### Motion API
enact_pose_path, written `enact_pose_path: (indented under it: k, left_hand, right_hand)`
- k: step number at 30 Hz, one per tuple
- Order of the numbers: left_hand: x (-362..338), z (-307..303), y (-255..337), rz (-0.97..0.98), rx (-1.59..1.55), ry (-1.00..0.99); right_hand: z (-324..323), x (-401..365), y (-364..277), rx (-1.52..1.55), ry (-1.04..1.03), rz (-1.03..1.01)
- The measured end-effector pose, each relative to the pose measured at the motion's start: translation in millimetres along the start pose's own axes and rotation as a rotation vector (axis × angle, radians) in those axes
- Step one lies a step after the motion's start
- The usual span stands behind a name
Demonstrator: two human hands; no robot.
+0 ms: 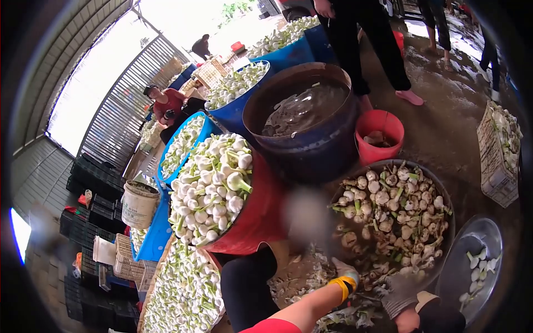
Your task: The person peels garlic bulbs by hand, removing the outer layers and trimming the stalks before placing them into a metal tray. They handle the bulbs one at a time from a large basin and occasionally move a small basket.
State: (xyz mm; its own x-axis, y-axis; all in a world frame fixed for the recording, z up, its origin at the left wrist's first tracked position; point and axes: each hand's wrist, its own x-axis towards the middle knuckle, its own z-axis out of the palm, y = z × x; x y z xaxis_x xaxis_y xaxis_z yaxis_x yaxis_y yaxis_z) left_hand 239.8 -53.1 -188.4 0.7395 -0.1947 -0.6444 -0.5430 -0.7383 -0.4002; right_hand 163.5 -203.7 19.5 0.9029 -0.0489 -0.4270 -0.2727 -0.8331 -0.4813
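Toward four o'clock, dirt-browned garlic bulbs [382, 197], some with green stem stubs, lie heaped in a wide round basin [451, 222]. The left hand [346, 271] sits at its seven o'clock, the right hand [404, 287] at six; I cannot tell whether their fingers grip anything.

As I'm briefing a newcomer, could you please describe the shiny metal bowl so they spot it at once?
Find the large dark drum of water, then go lower right to the wide basin of brownish garlic. At that basin's lower right sits the metal bowl, set apart by its silvery wall and few white bulbs.
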Motion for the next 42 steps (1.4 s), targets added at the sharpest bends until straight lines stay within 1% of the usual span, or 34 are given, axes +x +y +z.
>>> enact_pose_path:
  k: [1, 2, 3, 4, 6, 7, 8, 10, 11, 12, 13, 15, 16, 17, 19, 20, 22, 23, 24, 26, 27, 28, 29, 30, 31, 32, 34, 35, 36, 38, 39, 40, 41, 42]
  left_hand:
    - [50.6, 55.5, 36.2, 0.223, -0.13, -0.208]
    - [38.6, 38.1, 35.8, 0.23, -0.131, -0.21]
    - [12.9, 2.6, 32.2, 0.112, -0.292, -0.101]
    - [-3.7, -17.3, 32.4, -0.005, -0.451, 0.005]
    - [-6.9, -11.8, 36.7, 0.021, -0.615, 0.12]
    - [-5.4, -14.9, 25.0, 0.141, -0.635, -0.028]
    - [-8.4, -15.3, 21.1, 0.137, -0.694, -0.007]
    - [2.2, -5.4, 14.9, 0.216, -0.622, -0.075]
    - [2.7, -4.3, 7.3, 0.274, -0.589, -0.067]
    - [1.7, -5.3, 5.6, 0.267, -0.585, -0.058]
    - [-0.1, -6.0, 7.0, 0.301, -0.526, -0.102]
    - [1.4, -0.6, 11.8, 0.348, -0.455, -0.215]
    - [7.3, 0.8, 13.3, 0.347, -0.457, -0.212]
    - [9.2, -2.1, 14.4, 0.202, -0.583, -0.241]
    - [12.1, -3.8, 18.4, 0.089, -0.715, -0.342]
    - [13.1, -5.7, 19.7, 0.027, -0.778, -0.386]
    - [12.9, -0.2, 17.7, 0.227, -0.573, -0.283]
    - [14.7, 2.0, 16.2, 0.247, -0.544, -0.231]
    - [13.2, 4.5, 14.4, 0.238, -0.54, -0.224]
    - [12.1, 14.1, 13.2, 0.328, -0.661, -0.142]
    - [0.8, 6.2, 9.1, 0.259, -0.772, -0.147]
    - [-11.8, -2.0, 10.9, 0.257, -0.774, -0.136]
    - [-25.7, -1.9, 18.5, 0.219, -0.816, 0.056]
    - [-12.7, 27.8, 39.1, 0.288, -0.929, 0.091]
    - [0.3, 56.9, 59.3, 0.363, -1.042, 0.12]
    - [12.9, 85.1, 78.8, 0.443, -1.15, 0.141]
    - [18.6, 93.1, 97.5, 0.589, -1.397, 0.058]
    - [17.7, 92.4, 96.0, 0.647, -1.517, 0.021]
    - [20.5, 89.1, 88.3, 0.701, -1.63, -0.004]
    - [20.3, 78.8, 81.2, 0.672, -1.718, 0.294]
    - [14.4, 64.0, 68.1, 0.449, -1.965, 0.031]
    - [-3.0, 43.2, 42.5, 0.483, -2.344, -0.296]
    - [-24.5, 16.9, 13.5, 0.396, -2.684, -0.668]
    - [-53.4, -8.2, -18.1, 0.403, -2.673, -0.779]
  right_hand:
    - [-6.8, -1.9, -7.0, 0.003, -0.002, 0.002]
    - [-14.8, -5.3, -15.4, 0.003, -0.025, 0.017]
    - [-17.8, -9.0, -17.8, 0.001, -0.051, 0.036]
    - [-14.1, -11.8, -14.5, -0.002, -0.057, 0.05]
    - [-1.8, -16.1, -10.1, 0.135, 0.005, 0.005]
    - [1.9, -14.7, -8.3, 0.155, -0.001, -0.003]
    - [3.3, -13.6, -7.8, 0.097, -0.022, 0.015]
    - [6.2, -12.3, -9.2, 0.062, 0.054, -0.014]
    - [8.5, -11.1, -8.8, 0.065, 0.062, -0.022]
    - [10.9, -10.5, -6.2, 0.121, 0.098, -0.064]
    - [12.8, -10.2, -5.1, 0.176, 0.131, -0.102]
    - [16.7, -9.3, -7.2, 0.149, 0.143, -0.123]
    - [18.4, -9.5, -7.9, 0.119, 0.152, -0.139]
    - [18.0, -10.9, -11.1, 0.115, 0.152, -0.137]
    - [16.0, -14.7, -19.4, 0.103, 0.131, -0.158]
    - [20.6, -14.8, -18.2, 0.074, 0.153, -0.168]
    - [23.6, -15.5, -15.7, 0.066, 0.206, -0.201]
    - [24.5, -14.4, -13.6, 0.053, 0.205, -0.196]
    - [24.8, -12.9, -11.4, 0.057, 0.212, -0.205]
    - [24.5, -9.5, -10.2, 0.052, 0.165, -0.179]
    - [22.3, -9.4, -13.3, 0.008, 0.131, -0.13]
    - [22.2, -7.8, -15.2, 0.004, 0.138, -0.135]
    - [24.4, -6.5, -16.3, 0.027, 0.178, -0.197]
    - [26.5, -8.8, -17.4, 0.05, 0.215, -0.253]
    - [19.6, -11.7, -26.6, 0.016, 0.133, -0.169]
    - [15.2, -13.0, -31.2, 0.051, 0.126, -0.163]
    - [19.0, -13.2, -23.6, 0.087, 0.197, -0.168]
    - [10.5, -13.4, -26.7, 0.036, 0.175, -0.116]
    - [15.3, -7.6, -17.8, 0.012, 0.166, -0.094]
    - [10.3, -5.3, -8.8, 0.044, 0.174, -0.098]
    - [19.9, -2.1, 3.4, 0.074, 0.246, -0.137]
    - [16.9, -1.3, 1.4, 0.077, 0.252, -0.143]
    - [14.4, -1.6, -2.0, 0.091, 0.205, -0.127]
    - [15.3, -3.9, -5.5, 0.105, 0.152, -0.113]
